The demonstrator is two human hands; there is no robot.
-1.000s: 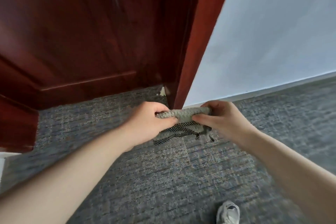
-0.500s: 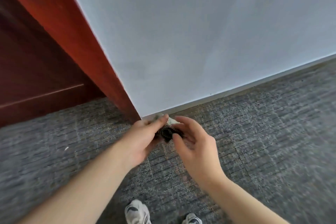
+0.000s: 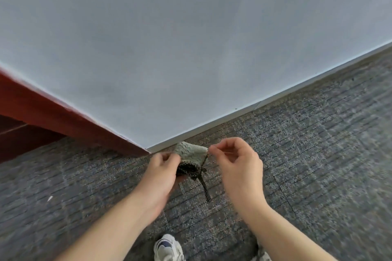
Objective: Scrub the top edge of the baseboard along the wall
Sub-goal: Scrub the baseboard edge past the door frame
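Note:
A narrow white baseboard (image 3: 273, 99) runs along the foot of the pale grey wall (image 3: 191, 48), from the door frame up to the right. I hold a grey-green scrubbing pad (image 3: 191, 152) with a black mesh side just in front of the baseboard's left end. My left hand (image 3: 163, 169) grips the pad's lower left part. My right hand (image 3: 235, 161) pinches its upper right corner between thumb and forefinger. A black mesh strand (image 3: 205, 186) hangs down from the pad.
A red-brown door frame (image 3: 53, 112) stands at the left, meeting the wall beside the pad. Grey patterned carpet (image 3: 318, 154) covers the floor. My white shoes (image 3: 168, 248) show at the bottom edge.
The view has swung right, away from the door and onto the wall. The pad, first stretched between both hands, is now folded, with my right hand at its corner.

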